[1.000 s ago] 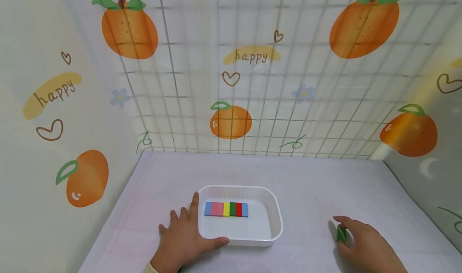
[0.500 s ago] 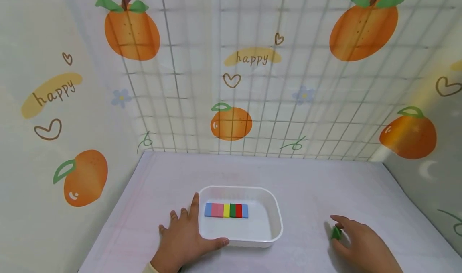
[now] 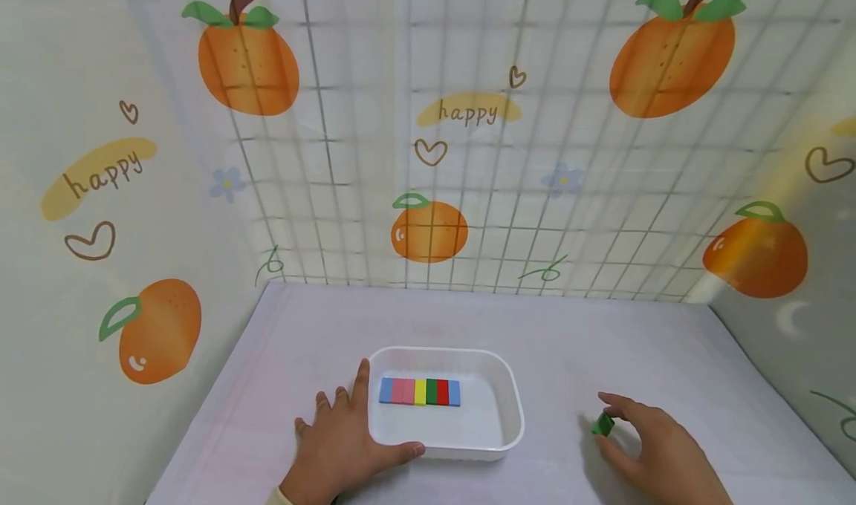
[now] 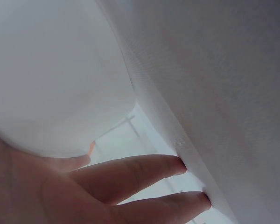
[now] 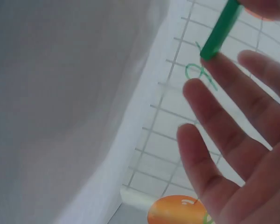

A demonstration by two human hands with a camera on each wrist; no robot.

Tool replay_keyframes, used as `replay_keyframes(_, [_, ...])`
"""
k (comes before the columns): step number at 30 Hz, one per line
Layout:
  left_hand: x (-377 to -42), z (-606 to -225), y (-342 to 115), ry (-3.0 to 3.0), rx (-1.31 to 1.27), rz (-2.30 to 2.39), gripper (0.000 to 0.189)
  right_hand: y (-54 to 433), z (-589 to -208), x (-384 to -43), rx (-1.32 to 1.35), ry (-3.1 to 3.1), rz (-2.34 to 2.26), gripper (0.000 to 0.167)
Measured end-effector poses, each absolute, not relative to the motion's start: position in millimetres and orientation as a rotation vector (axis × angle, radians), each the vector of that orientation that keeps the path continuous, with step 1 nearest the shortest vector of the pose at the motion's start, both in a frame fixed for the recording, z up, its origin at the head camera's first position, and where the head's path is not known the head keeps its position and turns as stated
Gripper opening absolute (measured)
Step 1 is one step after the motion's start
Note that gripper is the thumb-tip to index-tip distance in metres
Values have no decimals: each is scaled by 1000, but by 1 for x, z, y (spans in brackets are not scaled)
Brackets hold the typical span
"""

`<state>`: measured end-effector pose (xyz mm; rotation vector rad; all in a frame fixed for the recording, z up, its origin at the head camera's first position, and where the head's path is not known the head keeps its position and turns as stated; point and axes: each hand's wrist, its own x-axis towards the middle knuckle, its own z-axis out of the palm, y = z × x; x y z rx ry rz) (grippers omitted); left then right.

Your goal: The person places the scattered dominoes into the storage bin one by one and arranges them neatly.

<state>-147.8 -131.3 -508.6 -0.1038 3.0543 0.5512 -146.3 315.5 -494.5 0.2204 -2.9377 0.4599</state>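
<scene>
A white tray stands on the table in the head view. Inside, a row of thin rectangular blocks in blue, pink, yellow, green and red lies side by side. My left hand is spread at the tray's left near corner, index finger along the left rim and thumb at the front rim. In the left wrist view, two fingertips reach the tablecloth beside the tray's outer wall. Right of the tray, my right hand pinches a green rectangular block by its ends; in the right wrist view other fingers extend loosely.
The table wears a pale cloth, with a gap of tabletop between the tray and my right hand. Printed fabric walls with oranges and a grid showing through enclose the back and both sides.
My right hand has moved left toward the tray with the green block, which has turned in its fingers. My left hand and the tray stay in place; the head view tilts up slightly.
</scene>
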Motion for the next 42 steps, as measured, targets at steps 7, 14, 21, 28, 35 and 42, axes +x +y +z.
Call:
replay_keyframes(7, [-148, -507, -131, 3051, -102, 548, 156, 307, -493, -144, 298, -2864, 469, 61])
replay_keyframes(14, [-148, -507, -133, 3072, -81, 554, 155, 294, -490, -144, 311, -2844, 450, 62])
replay_keyframes(21, [-148, -507, -135, 3078, -86, 550, 155, 282, -480, -148, 367, -2813, 399, 62])
replay_keyframes(28, [-147, -506, -133, 3062, -92, 561, 155, 268, -468, -156, 460, -2740, 351, 65])
replay_keyframes(35, [-148, -510, -130, 3044, -90, 573, 156, 243, -452, -168, 558, -2672, 367, 63])
replay_keyframes(42, [-151, -511, -133, 3047, -102, 566, 157, 205, -435, -185, 699, -2536, 442, 60])
